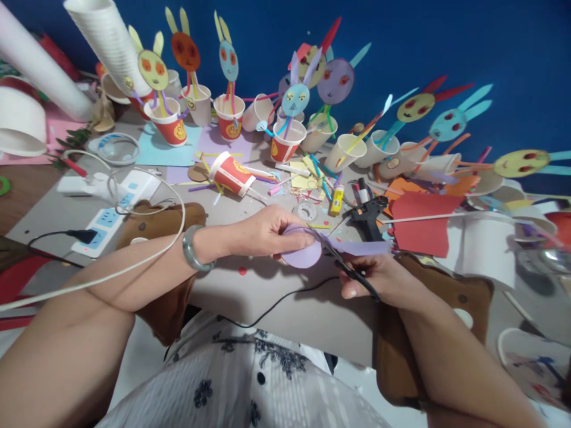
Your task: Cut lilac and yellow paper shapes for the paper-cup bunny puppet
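Observation:
My left hand point(272, 230) pinches a rounded piece of purple paper point(303, 254) between thumb and fingers above the middle of the table. In my right hand point(377, 274) is a pair of black-handled scissors point(345, 263), its blades at the right edge of the purple piece. A strip of purple paper point(363, 247) stretches to the right behind the blades; whether it still joins the rounded piece I cannot tell. Just beyond my hands lie a roll of clear tape point(306, 211), a yellow glue stick point(336, 201) and a black glue gun point(368, 217).
Paper cups with rabbit-faced paper figures point(229, 119) line the back by the blue wall. One red cup point(232, 173) lies on its side. A power strip point(111, 211) with cables sits at left, a cable crossing above my left arm. Red paper point(423, 220) lies at right.

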Tool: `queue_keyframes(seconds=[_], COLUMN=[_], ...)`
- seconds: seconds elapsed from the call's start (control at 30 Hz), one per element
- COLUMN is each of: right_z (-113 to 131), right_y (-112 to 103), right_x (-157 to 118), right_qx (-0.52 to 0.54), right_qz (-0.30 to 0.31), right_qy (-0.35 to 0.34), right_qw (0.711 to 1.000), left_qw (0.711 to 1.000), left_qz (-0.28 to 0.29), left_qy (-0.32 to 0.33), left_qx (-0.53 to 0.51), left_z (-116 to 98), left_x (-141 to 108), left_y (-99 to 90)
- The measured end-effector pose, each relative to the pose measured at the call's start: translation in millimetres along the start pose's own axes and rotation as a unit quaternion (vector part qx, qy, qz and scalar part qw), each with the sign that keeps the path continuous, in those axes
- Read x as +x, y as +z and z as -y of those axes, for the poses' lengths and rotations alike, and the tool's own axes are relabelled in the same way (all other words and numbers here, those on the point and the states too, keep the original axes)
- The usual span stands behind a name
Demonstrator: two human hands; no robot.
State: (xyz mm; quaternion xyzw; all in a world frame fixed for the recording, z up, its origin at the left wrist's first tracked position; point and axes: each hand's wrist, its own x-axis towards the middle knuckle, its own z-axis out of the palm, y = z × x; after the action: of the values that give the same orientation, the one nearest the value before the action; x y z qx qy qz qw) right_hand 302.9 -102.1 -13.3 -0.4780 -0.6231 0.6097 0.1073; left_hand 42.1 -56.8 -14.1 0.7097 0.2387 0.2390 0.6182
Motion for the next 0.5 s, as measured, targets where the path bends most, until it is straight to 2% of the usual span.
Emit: queue_keyframes(seconds=[0.23,0.5], right_z=[1.6,11.7], right_y=[0.4,2.6], right_x=[0.1,2.0], right_qx=[-0.024,0.011], right_qz=[0.003,-0.001], right_qy=[-0.002,-0.013], right_qw=[1.0,1.0], left_qw=[1.0,0.999], left_qz=[0.0,0.004], left_qy=[0.007,0.005], left_qx=[0.012,0.034], left_z=[0.1,1.1], left_x=[0.2,0.2], left_y=[-1.0,-2.5])
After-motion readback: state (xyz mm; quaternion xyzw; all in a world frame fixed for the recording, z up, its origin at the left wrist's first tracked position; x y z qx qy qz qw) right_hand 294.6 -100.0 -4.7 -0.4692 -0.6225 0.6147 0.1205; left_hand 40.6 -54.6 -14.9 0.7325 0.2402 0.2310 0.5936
